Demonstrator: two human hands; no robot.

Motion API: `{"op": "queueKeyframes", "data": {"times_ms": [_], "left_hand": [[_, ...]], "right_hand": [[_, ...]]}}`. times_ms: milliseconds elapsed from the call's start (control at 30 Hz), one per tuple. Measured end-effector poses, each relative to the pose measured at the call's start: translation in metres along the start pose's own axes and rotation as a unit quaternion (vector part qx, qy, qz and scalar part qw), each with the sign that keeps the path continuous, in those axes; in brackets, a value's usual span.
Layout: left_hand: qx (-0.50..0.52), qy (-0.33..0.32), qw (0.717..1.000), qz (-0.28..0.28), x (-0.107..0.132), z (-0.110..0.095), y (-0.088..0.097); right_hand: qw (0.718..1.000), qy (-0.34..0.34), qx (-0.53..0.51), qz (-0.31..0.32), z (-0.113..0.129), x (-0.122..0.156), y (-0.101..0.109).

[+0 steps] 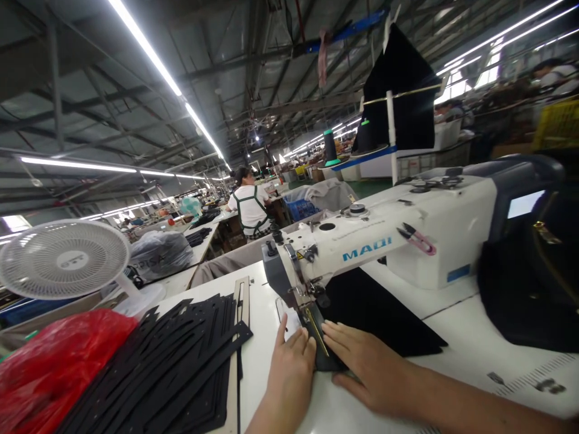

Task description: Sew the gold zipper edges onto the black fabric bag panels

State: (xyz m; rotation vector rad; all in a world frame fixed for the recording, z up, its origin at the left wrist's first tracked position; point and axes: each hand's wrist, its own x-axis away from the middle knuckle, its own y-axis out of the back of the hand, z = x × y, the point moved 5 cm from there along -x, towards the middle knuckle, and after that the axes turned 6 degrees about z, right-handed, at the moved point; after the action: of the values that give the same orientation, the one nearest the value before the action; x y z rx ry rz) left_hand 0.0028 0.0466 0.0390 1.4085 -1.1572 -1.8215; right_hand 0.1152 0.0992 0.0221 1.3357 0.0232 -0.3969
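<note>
A white sewing machine [384, 241] stands on a white table [452, 355]. Black fabric [375, 310] with a gold zipper [315, 331] lies under its needle. My left hand [289, 371] rests flat on the table at the fabric's left edge, fingers stretched out. My right hand [366, 364] lies flat on the black fabric just right of the zipper, fingers extended toward the needle. Neither hand grips anything.
A stack of black cut pieces [176, 367] lies left of my hands, with a red plastic bag [54, 361] and a white fan [63, 259] beyond. Pink thread snips [418, 239] sit on the machine. A dark bag [534, 289] is at right. A seated person [248, 205] works farther back.
</note>
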Motion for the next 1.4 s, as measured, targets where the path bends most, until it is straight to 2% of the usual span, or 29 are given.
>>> {"op": "queueKeyframes", "data": {"times_ms": [167,333,467,533,733,933,1067,1267,1400], "left_hand": [[0.015,-0.011,1.000,0.013,-0.007,0.014,-0.009],[0.008,-0.003,1.000,-0.030,-0.003,0.018,-0.010],[-0.019,-0.011,0.998,-0.066,0.005,0.006,-0.005],[-0.042,-0.016,0.997,-0.065,0.006,0.001,-0.003],[-0.050,-0.040,0.997,-0.054,-0.001,0.001,-0.003],[-0.042,-0.069,0.996,-0.043,-0.010,0.017,-0.012],[-0.040,-0.048,0.997,-0.052,-0.015,0.028,-0.020],[-0.015,-0.024,0.993,-0.117,-0.014,0.032,-0.029],[-0.012,-0.020,0.995,-0.094,-0.013,0.034,-0.031]], "right_hand": [[0.999,0.020,0.001,-0.040,-0.012,-0.012,0.002],[0.992,0.034,0.043,-0.115,-0.017,-0.017,0.000],[0.956,0.071,0.156,-0.237,-0.009,-0.008,-0.010],[0.944,0.073,0.190,-0.260,-0.006,-0.005,-0.015],[0.947,0.060,0.196,-0.247,-0.009,-0.010,-0.019],[0.958,0.055,0.213,-0.181,-0.019,-0.035,-0.018],[0.960,0.063,0.202,-0.184,-0.024,-0.046,-0.010],[0.969,0.067,0.118,-0.207,-0.028,-0.047,-0.003],[0.976,0.051,0.093,-0.188,-0.036,-0.047,-0.011]]}}
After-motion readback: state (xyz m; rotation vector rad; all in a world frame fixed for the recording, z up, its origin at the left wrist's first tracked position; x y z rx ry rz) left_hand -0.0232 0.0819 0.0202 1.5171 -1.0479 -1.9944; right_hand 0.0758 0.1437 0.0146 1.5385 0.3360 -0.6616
